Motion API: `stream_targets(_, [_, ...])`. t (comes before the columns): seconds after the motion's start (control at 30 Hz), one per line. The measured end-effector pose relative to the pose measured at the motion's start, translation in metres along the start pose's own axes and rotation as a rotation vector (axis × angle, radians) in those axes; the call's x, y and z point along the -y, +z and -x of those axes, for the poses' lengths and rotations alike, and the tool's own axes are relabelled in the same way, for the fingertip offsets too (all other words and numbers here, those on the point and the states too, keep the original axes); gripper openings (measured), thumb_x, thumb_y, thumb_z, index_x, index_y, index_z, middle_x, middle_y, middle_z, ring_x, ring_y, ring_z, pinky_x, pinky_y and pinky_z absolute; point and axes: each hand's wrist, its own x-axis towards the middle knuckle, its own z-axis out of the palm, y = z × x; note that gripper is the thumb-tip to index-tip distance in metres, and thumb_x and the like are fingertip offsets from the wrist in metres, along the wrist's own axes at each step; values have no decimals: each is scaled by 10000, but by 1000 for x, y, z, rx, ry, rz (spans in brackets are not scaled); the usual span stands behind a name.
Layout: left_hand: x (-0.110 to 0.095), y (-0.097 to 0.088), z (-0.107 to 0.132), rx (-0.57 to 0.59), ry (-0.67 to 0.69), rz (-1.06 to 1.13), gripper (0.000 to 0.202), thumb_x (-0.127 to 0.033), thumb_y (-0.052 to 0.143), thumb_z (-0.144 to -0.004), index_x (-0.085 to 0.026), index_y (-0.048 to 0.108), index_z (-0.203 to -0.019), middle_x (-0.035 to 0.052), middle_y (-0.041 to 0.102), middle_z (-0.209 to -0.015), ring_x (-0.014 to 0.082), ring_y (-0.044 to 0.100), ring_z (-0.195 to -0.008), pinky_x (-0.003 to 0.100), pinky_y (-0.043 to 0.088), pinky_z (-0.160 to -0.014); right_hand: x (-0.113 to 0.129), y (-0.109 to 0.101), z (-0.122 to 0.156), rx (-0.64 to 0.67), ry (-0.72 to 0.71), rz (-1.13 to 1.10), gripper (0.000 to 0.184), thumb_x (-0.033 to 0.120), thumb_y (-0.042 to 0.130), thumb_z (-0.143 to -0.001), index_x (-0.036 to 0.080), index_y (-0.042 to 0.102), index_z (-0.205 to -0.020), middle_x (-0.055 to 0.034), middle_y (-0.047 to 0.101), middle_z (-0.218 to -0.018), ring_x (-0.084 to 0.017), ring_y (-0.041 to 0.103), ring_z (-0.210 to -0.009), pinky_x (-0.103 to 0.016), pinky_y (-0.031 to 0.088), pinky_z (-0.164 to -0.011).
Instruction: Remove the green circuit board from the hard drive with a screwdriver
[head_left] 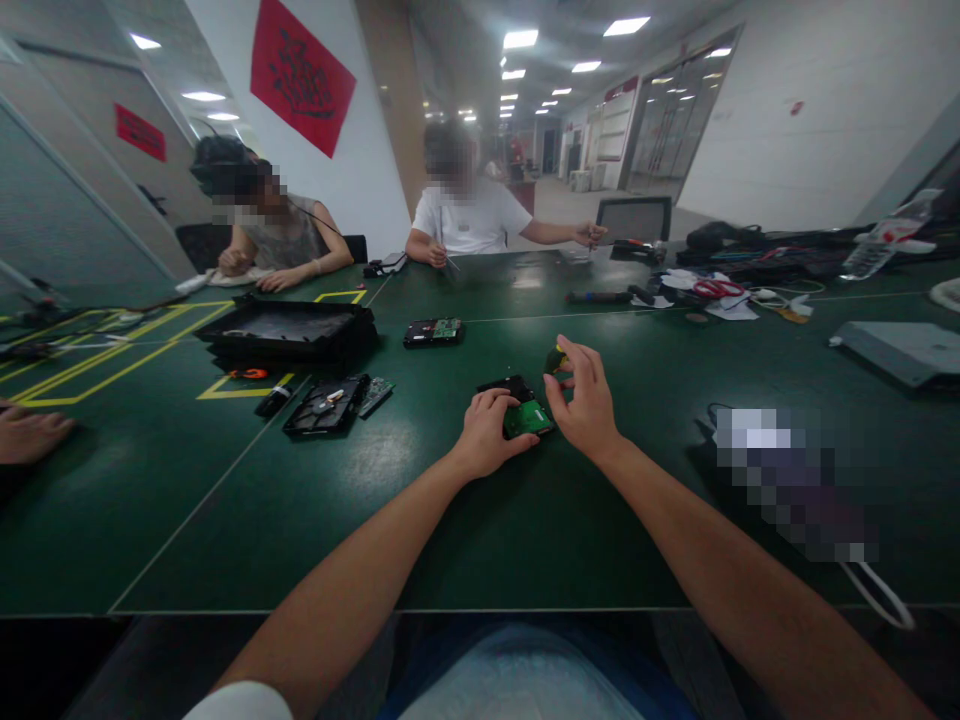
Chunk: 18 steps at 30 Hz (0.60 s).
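Observation:
My left hand [487, 432] lies curled on a black hard drive [510, 386] whose green circuit board [527, 417] faces up, on the dark green table [420, 500]. It holds the drive steady by its near left edge. My right hand [583, 400] is closed round a small tool with a black and yellow handle [555, 358], a screwdriver by its look, held upright over the board's right side. The tool's tip is hidden behind my fingers.
An opened drive [328, 405] and a loose board [375, 395] lie to the left, a black tray stack [289, 335] behind them, another drive [433, 332] farther back. Two people sit across the table. Another person's hand [30, 432] rests at far left. Tools and scissors [716, 290] lie back right.

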Motion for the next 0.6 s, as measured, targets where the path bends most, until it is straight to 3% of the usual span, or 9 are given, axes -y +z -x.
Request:
stream_targets(0.13, [2, 1, 0, -1, 3, -2, 597, -512, 860, -803, -240, 637, -1285, 121, 579, -1453, 361, 485, -1400, 564, 427, -1182, -1, 0, 1, -6, -4, -5, 656, 274, 600, -1005, 353, 368, -1614, -134, 496, -1400, -261, 654, -1052, -437, 705, -753])
stream_targets(0.3, [3, 2, 0, 2, 1, 4, 591, -508, 861, -802, -250, 638, -1284, 120, 577, -1452, 365, 488, -1400, 574, 430, -1176, -3, 1, 1, -3, 9, 10, 672, 257, 559, -1017, 353, 327, -1639, -145, 489, -1442, -292, 647, -1136, -487, 697, -835])
stream_targets(0.47, [4, 2, 0, -2, 0, 1, 596, -525, 852, -807, -242, 639, -1286, 123, 575, -1455, 365, 487, -1398, 574, 427, -1179, -1, 0, 1, -5, 13, -12, 635, 265, 585, -1014, 365, 379, -1606, -123, 496, -1388, -235, 674, -997, -440, 702, -780])
stream_targets(0.6, [3, 2, 0, -2, 3, 6, 587, -510, 859, -803, -244, 640, -1278, 119, 574, -1455, 360, 486, -1401, 568, 431, -1180, -1, 1, 1, -2, 1, -9, 651, 263, 564, -1018, 362, 353, -1625, -139, 493, -1430, -256, 672, -1058, -441, 703, -782])
